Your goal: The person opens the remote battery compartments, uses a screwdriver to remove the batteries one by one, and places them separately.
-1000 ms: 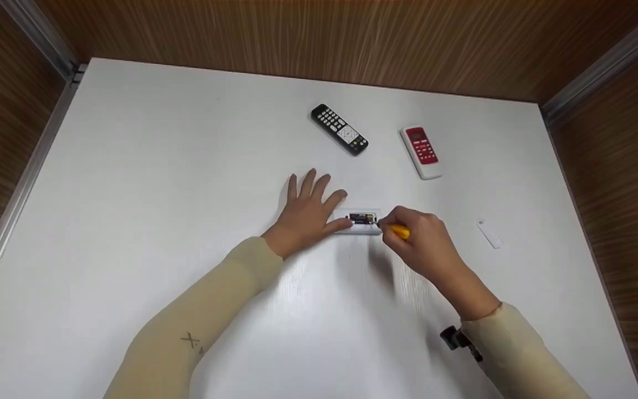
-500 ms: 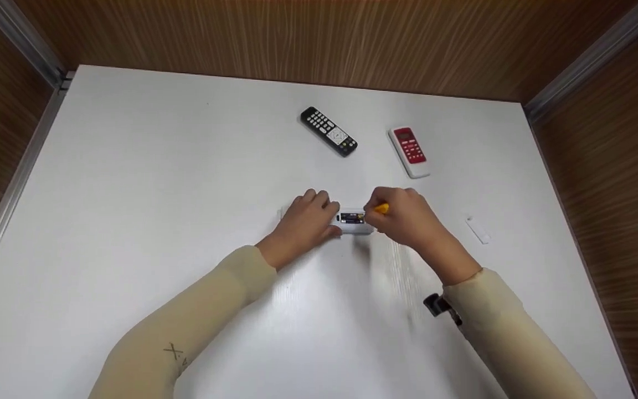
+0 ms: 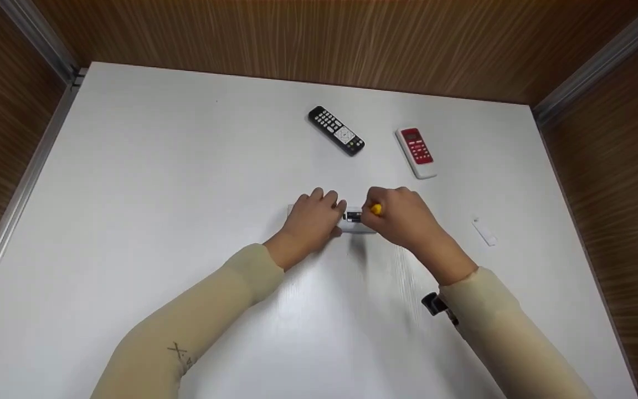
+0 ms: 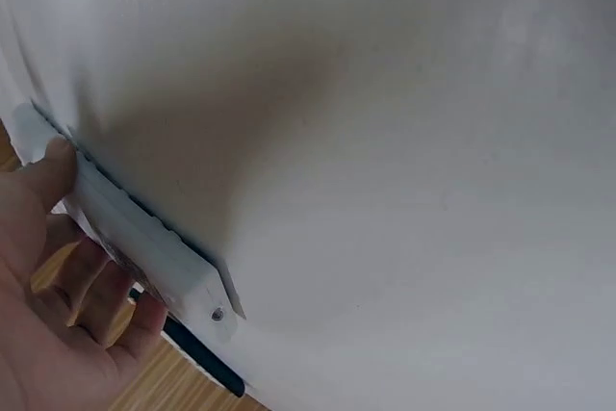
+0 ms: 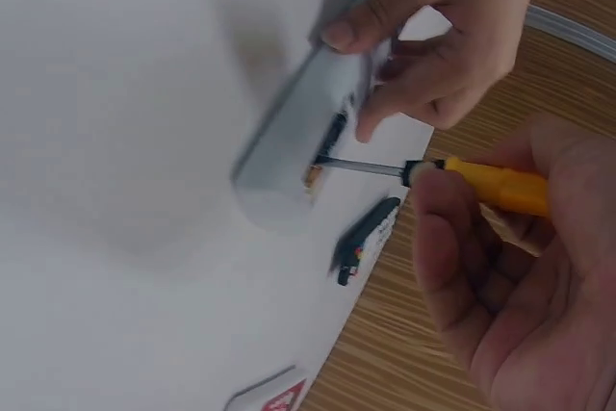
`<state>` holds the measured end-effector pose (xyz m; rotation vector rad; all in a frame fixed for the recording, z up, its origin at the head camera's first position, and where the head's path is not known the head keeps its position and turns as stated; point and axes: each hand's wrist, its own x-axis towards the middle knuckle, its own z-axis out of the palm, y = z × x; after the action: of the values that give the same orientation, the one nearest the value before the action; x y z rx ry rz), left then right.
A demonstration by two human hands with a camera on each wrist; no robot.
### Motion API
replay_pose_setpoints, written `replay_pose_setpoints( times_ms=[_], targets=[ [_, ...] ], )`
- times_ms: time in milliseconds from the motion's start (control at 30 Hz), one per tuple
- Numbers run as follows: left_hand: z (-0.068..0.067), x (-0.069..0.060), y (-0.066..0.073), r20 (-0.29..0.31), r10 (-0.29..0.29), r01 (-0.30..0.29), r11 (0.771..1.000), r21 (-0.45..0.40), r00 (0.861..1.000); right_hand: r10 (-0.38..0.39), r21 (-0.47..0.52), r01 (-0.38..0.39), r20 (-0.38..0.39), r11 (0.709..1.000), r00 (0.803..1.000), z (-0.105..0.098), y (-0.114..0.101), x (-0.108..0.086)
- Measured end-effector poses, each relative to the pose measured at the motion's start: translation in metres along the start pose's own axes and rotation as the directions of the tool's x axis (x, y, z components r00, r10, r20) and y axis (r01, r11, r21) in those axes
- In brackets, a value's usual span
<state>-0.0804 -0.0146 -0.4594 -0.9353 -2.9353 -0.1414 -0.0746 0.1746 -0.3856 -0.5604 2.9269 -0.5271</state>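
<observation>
A white remote control lies back side up on the table, its battery compartment uncovered. Dark batteries show inside it. My left hand grips the remote's left part, thumb along the near edge and fingers along the far one. In my right hand is a screwdriver with a yellow handle, held between thumb and fingers. Its metal shaft reaches into the compartment, with the tip at the end of a battery. From the head view, the right hand hides the shaft and the compartment's right end.
A small white battery cover lies on the table to the right. Behind the hands are a black remote control and a white remote control with a red face. Wood-grain panels border the white table.
My left hand has gone from spread fingers with its thumb on the remote to curled fingers gripping it. The right hand has moved left and up in the view, tilting the screwdriver differently.
</observation>
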Motion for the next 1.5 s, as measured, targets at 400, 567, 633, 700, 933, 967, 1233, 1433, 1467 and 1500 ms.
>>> replay_pose_setpoints(
  times_ms=[400, 567, 633, 700, 933, 967, 1233, 1433, 1467, 1500],
  targets=[
    [0.000, 0.005, -0.004, 0.041, -0.002, 0.003, 1.000, -0.025, 0.999, -0.111, 0.001, 0.114, -0.209, 0.994, 0.972, 0.030, 0.020, -0.032],
    [-0.001, 0.006, -0.003, 0.048, -0.004, 0.005, 0.999, -0.035, 0.999, -0.107, 0.057, 0.124, -0.244, 0.991, 0.964, 0.037, 0.031, -0.043],
    [-0.001, 0.006, -0.003, 0.057, -0.008, 0.011, 0.999, -0.044, 0.998, -0.090, 0.087, 0.115, -0.249, 0.990, 0.964, 0.038, 0.034, -0.045],
    [-0.001, 0.005, -0.003, 0.072, -0.013, 0.017, 0.999, -0.051, 0.997, -0.086, 0.101, 0.115, -0.255, 0.988, 0.963, 0.040, 0.035, -0.048],
    [-0.002, 0.003, -0.003, 0.061, -0.016, 0.020, 0.997, -0.068, 0.998, -0.122, 0.108, 0.167, -0.336, 0.980, 0.934, 0.047, 0.040, -0.054],
    [-0.002, 0.003, -0.003, 0.058, -0.014, 0.017, 0.998, -0.065, 0.998, -0.127, 0.110, 0.175, -0.346, 0.978, 0.930, 0.048, 0.040, -0.054],
    [-0.001, 0.004, -0.004, 0.040, -0.019, 0.022, 0.996, -0.082, 0.999, -0.140, 0.102, 0.190, -0.370, 0.976, 0.918, 0.051, 0.042, -0.053],
    [-0.003, 0.004, -0.002, 0.071, -0.039, 0.045, 0.995, -0.087, 0.997, -0.149, 0.111, 0.206, -0.389, 0.972, 0.909, 0.050, 0.041, -0.051],
    [-0.004, 0.004, -0.002, 0.076, -0.042, 0.048, 0.995, -0.084, 0.996, -0.151, 0.113, 0.212, -0.397, 0.971, 0.905, 0.050, 0.041, -0.050],
    [-0.004, 0.004, -0.002, 0.080, -0.045, 0.052, 0.995, -0.080, 0.996, -0.152, 0.113, 0.214, -0.404, 0.970, 0.902, 0.050, 0.041, -0.050]
  ],
)
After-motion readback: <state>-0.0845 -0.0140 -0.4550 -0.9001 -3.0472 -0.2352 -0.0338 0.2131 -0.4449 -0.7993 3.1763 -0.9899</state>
